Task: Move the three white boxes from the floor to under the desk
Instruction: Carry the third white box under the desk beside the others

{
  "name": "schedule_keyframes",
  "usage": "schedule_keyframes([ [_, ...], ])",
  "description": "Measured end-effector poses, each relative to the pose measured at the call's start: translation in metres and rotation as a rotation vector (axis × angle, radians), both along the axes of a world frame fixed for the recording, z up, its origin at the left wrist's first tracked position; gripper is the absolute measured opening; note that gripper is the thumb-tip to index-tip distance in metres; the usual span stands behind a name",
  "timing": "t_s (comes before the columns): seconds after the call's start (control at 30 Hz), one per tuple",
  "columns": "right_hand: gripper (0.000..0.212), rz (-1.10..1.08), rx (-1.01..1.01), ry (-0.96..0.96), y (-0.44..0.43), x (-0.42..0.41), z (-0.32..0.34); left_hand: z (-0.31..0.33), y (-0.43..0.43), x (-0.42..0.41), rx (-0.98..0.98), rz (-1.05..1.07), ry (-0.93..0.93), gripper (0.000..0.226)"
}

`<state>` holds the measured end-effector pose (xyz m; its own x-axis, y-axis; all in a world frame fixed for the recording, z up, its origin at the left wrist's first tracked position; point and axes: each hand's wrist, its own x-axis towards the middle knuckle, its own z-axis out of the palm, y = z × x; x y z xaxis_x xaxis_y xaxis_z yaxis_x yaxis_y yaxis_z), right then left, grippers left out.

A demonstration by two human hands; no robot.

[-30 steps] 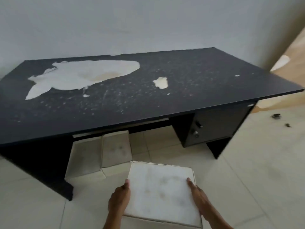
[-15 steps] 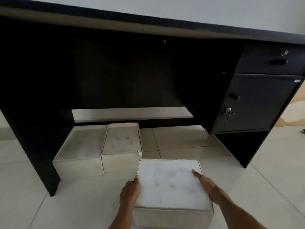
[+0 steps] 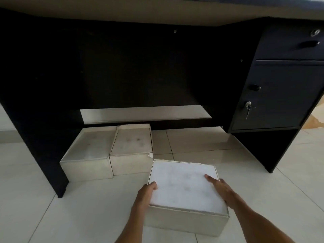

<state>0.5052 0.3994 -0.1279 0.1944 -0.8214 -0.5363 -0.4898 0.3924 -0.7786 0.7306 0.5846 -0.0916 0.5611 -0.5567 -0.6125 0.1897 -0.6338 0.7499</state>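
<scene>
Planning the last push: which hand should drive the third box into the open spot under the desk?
Probably the left hand: it grips the third box's left edge, and the open floor lies forward-right, beside the second box.

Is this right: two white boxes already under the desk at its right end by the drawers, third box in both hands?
Not quite. In the head view the two boxes sit at the desk's left end, by the side panel. The third box is between the left hand and right hand.
</scene>
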Motion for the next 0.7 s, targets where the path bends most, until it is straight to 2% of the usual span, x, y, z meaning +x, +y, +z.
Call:
schedule_keyframes([
  [0.07,0.103,0.021,-0.159,0.096,0.004,0.009,0.015,-0.002,0.004,-0.001,0.100,0.124,0.196,0.062],
  [0.13,0.084,0.052,-0.272,0.103,0.006,0.016,0.029,-0.003,0.006,-0.001,0.150,0.264,0.471,0.088],
  [0.17,0.076,0.070,-0.272,0.102,0.006,0.018,0.033,-0.003,0.004,-0.002,0.138,0.286,0.534,0.091],
  [0.27,0.064,0.061,-0.288,0.140,0.001,0.011,0.033,-0.009,-0.010,-0.004,0.119,0.237,0.420,0.081],
  [0.33,0.053,0.047,-0.287,0.152,-0.003,-0.004,0.030,-0.016,-0.020,-0.003,0.101,0.219,0.339,0.084],
  [0.4,0.047,0.006,-0.266,0.119,-0.003,-0.019,0.028,-0.023,-0.032,-0.003,0.037,0.275,0.276,0.081],
  [0.5,0.049,-0.094,-0.280,0.055,0.002,-0.041,0.022,-0.026,-0.048,-0.009,-0.068,0.368,0.117,0.072],
  [0.57,0.050,-0.158,-0.327,0.028,0.007,-0.052,0.016,-0.024,-0.062,-0.016,-0.079,0.351,0.042,0.064],
  [0.7,0.056,-0.253,-0.296,0.020,0.012,-0.050,0.015,-0.013,-0.081,-0.027,-0.124,0.224,-0.049,0.028],
])
